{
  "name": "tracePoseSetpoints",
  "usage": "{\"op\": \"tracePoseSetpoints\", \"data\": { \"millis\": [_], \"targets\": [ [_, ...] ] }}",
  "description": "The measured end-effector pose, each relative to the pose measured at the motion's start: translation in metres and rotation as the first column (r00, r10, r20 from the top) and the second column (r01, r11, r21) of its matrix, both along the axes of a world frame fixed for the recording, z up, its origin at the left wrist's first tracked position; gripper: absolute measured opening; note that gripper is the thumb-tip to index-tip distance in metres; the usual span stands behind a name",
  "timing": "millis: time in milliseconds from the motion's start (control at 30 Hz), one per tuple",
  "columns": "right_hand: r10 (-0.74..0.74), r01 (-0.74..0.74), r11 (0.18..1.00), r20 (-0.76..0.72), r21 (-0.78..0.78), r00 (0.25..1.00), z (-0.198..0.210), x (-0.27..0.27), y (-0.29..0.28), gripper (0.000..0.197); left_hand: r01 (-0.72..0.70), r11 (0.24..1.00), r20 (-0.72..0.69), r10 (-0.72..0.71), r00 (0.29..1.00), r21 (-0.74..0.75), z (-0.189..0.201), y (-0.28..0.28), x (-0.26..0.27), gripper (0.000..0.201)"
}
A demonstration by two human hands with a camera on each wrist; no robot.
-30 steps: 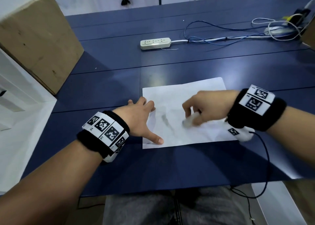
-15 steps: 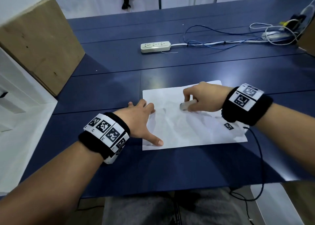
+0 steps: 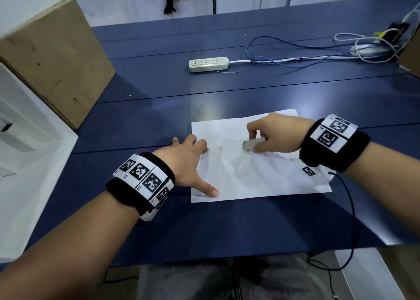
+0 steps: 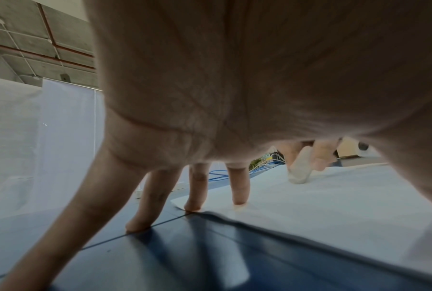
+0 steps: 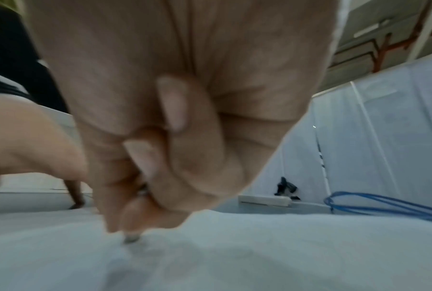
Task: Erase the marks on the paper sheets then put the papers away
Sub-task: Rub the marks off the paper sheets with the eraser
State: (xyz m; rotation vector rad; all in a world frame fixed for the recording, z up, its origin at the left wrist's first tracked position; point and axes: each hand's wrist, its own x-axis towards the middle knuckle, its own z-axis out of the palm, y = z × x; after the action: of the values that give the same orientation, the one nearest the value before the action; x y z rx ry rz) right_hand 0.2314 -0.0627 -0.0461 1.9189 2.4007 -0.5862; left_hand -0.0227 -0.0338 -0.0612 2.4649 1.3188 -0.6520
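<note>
1. Erasing is the step in hand: the right hand (image 3: 276,133) pinches a small white eraser (image 3: 250,144) between thumb and curled fingers, and the eraser's lower end touches the paper (image 3: 250,174).

2. Paper lies flat on the blue table (image 3: 147,122), just in front of the person, and looks creased across the middle. From the head view only one sheet can be told; whether more lie under it I cannot tell.

3. The left hand (image 3: 188,161) is spread wide and holds nothing. Its fingers (image 4: 240,189) stand on their tips along the paper's left edge, some on the sheet and some on the table beside it, and the thumb presses the near left corner. It pins the sheet against the rubbing.

4. Faint grey smudges show near the middle of the sheet, left of the eraser. I judge that marks are left there, so the erasing is not yet done and putting the papers away has not begun.

5. The next move, as I judge it, calls for short strokes over the grey patches, with the left hand pressing down so the creased sheet does not buckle or tear.

6. No place for putting the papers away shows plainly. A cardboard box (image 3: 52,56) stands at the far left of the table, and a power strip (image 3: 208,64) with its cables (image 3: 284,58) lies well beyond the sheet, clear of the work.
</note>
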Motion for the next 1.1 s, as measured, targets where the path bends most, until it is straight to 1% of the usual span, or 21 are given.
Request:
{"op": "tracePoseSetpoints", "data": {
  "millis": [33,100,133,167,233,267,367,400,433,500,567,600,667,733,800,833,867,933,1000,1033,1100],
  "targets": [
    [0.058,-0.059,0.997,-0.026,-0.046,0.998,0.001,-0.002,-0.006,0.018,-0.002,1.0,0.002,0.002,1.0,-0.002,0.0,0.0,0.0,0.124],
    [0.17,-0.188,0.958,-0.099,-0.216,0.98,0.003,-0.01,-0.022,0.018,-0.006,1.0,0.003,0.006,1.0,-0.008,-0.001,0.0,0.0,0.124],
    [0.192,-0.221,0.933,-0.125,-0.284,0.973,0.003,-0.013,-0.029,0.019,-0.005,1.0,0.003,0.005,1.0,-0.009,-0.001,0.001,0.0,0.125],
    [0.195,-0.226,0.923,-0.129,-0.31,0.972,0.003,-0.014,-0.031,0.022,-0.003,1.0,0.001,0.003,1.0,-0.009,-0.001,0.001,0.0,0.125],
    [0.173,-0.193,0.943,-0.096,-0.27,0.98,0.003,-0.014,-0.025,0.031,-0.005,1.0,0.002,0.005,1.0,-0.008,0.0,0.001,0.0,0.124],
    [0.143,-0.155,0.964,-0.071,-0.217,0.987,0.003,-0.012,-0.018,0.034,-0.008,1.0,0.0,0.008,1.0,-0.01,0.0,0.001,0.001,0.123],
    [0.001,-0.001,1.0,0.023,0.001,1.0,0.001,-0.007,-0.001,0.026,-0.013,1.0,-0.006,0.013,1.0,-0.01,0.002,-0.001,0.002,0.122],
    [-0.016,0.015,0.999,0.033,0.041,0.999,0.0,-0.006,-0.001,0.026,-0.012,1.0,-0.006,0.012,1.0,-0.008,0.003,-0.001,0.002,0.122],
    [0.009,-0.01,1.0,0.021,0.03,1.0,0.001,-0.008,-0.004,0.025,-0.012,1.0,-0.005,0.012,1.0,-0.006,0.003,-0.001,0.001,0.121],
    [0.144,-0.149,0.983,-0.052,-0.104,0.988,0.004,-0.015,-0.018,0.018,-0.011,1.0,-0.003,0.011,1.0,0.0,0.002,0.0,0.001,0.121],
    [0.237,-0.262,0.928,-0.121,-0.264,0.964,0.005,-0.022,-0.032,0.016,-0.008,1.0,-0.004,0.008,1.0,-0.002,0.002,0.0,0.001,0.122],
    [0.251,-0.279,0.913,-0.127,-0.298,0.96,0.005,-0.024,-0.033,0.018,-0.009,1.0,-0.007,0.009,1.0,-0.006,0.002,0.0,0.001,0.122],
    [0.21,-0.225,0.941,-0.087,-0.254,0.974,0.002,-0.019,-0.024,0.021,-0.014,1.0,-0.008,0.014,1.0,-0.012,0.002,0.0,0.001,0.123],
    [0.103,-0.108,0.982,-0.04,-0.156,0.994,0.002,-0.011,-0.01,0.026,-0.021,1.0,0.002,0.021,1.0,-0.014,0.002,-0.001,0.0,0.123],
    [0.047,-0.048,0.996,-0.016,-0.072,0.999,0.004,-0.003,-0.004,0.036,-0.017,1.0,0.006,0.017,1.0,-0.011,0.002,-0.001,-0.001,0.123],
    [0.057,-0.059,0.996,-0.034,-0.07,0.998,0.006,-0.003,-0.006,0.035,-0.017,1.0,0.005,0.017,1.0,-0.012,0.002,-0.001,-0.001,0.123],
    [0.094,-0.1,0.99,-0.063,-0.096,0.994,0.008,-0.005,-0.012,0.029,-0.02,1.0,0.005,0.02,1.0,-0.017,0.002,-0.001,-0.001,0.123],
    [0.224,-0.239,0.95,-0.092,-0.203,0.97,0.007,-0.01,-0.029,0.015,-0.028,0.999,0.01,0.029,1.0,-0.03,0.002,-0.001,-0.001,0.122],
    [0.298,-0.311,0.904,-0.089,-0.295,0.95,0.004,-0.012,-0.04,0.015,-0.034,0.999,0.012,0.035,0.999,-0.041,0.003,-0.001,-0.001,0.123],
    [0.298,-0.311,0.906,-0.089,-0.287,0.951,0.004,-0.012,-0.038,0.014,-0.038,0.998,0.012,0.038,0.999,-0.048,0.003,-0.001,0.0,0.123],
    [0.238,-0.246,0.947,-0.065,-0.207,0.969,0.005,-0.007,-0.022,0.016,-0.046,0.997,0.011,0.046,0.999,-0.055,0.005,-0.001,0.001,0.123]
  ]
}}
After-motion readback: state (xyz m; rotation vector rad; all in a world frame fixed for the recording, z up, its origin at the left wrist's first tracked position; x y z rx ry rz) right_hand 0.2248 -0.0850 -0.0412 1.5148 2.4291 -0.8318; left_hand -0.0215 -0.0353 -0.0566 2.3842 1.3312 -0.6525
